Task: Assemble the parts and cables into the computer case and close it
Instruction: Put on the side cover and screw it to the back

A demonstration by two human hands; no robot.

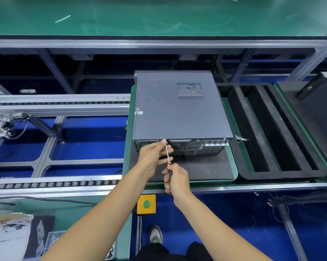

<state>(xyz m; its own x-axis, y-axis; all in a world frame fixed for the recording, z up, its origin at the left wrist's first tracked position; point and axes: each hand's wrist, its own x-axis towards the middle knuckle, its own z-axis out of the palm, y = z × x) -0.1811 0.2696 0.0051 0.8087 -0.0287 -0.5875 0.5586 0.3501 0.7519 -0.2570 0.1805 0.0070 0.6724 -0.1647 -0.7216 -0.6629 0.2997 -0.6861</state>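
A grey computer case [179, 108] lies flat on a black mat, side panel on, its rear ports facing me. My right hand [176, 180] grips the black and orange handle of a screwdriver [168, 155]. The metal shaft points up at the top rear edge of the case. My left hand [155, 151] steadies the shaft, its fingertips pinching near the tip against the case. Whether a screw sits at the tip is hidden by my fingers.
A green-edged pallet [232, 170] carries the case on the roller conveyor [51, 184]. To the right lies a black foam tray [271, 132] with long slots. A yellow box with a green button [146, 204] hangs below the rail. Bags and cards [14, 238] sit bottom left.
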